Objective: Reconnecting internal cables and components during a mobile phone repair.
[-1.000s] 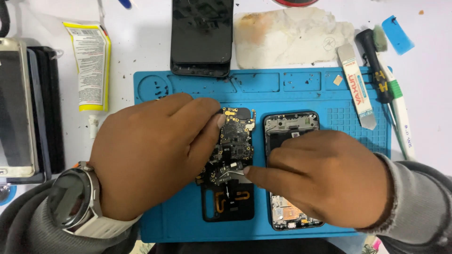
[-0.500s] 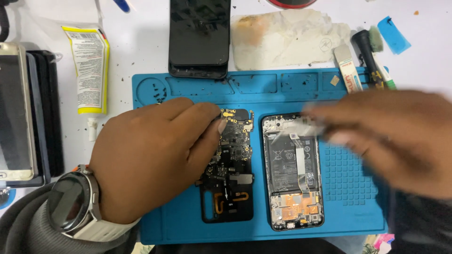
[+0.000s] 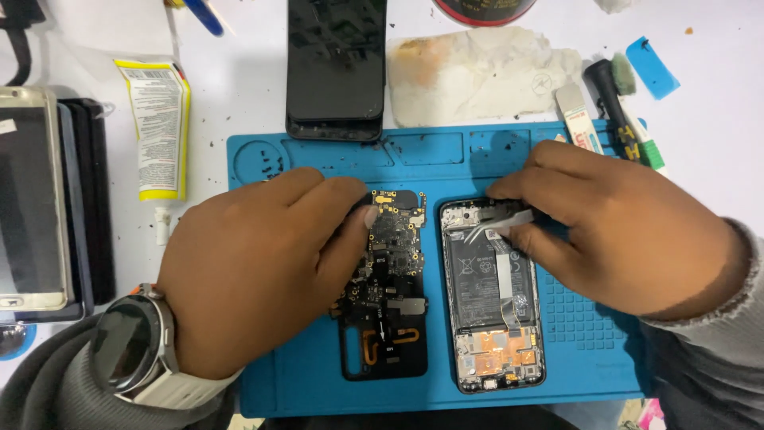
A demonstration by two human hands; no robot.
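Everything here is placed against the blue repair mat point(image 3: 302, 382). Off its left edge lies a pale phone point(image 3: 30, 199) on a dark stack, and nearer the mat a yellow-and-white glue tube point(image 3: 159, 131). On the mat's left half rests the person's left hand point(image 3: 263, 271), watch on the wrist, fingers curled down onto the upper left edge of a black phone back panel with its circuit board point(image 3: 394, 279) (pressing it steady rather than lifting it, by the look of it). Just beyond the mat's top edge sits a dark phone screen point(image 3: 336, 68), and beside that a stained white cloth point(image 3: 485, 76).

Right of the panel, on the mat's middle, lies the opened phone body point(image 3: 493, 295), battery and copper-coloured lower board exposed. The right hand point(image 3: 629, 239) is closed around metal tweezers point(image 3: 501, 225), tips down at the body's top end, near the camera corner. Whether the tips pinch anything is too small to tell.

This reads as the fine stage of the teardown: work on a small part or connector at the top of the body. The next move calls for a light, level touch with the tips, with the other hand keeping the panel from sliding. Past the mat's upper right corner wait a screwdriver point(image 3: 609, 99) and a blue pick point(image 3: 652, 68).
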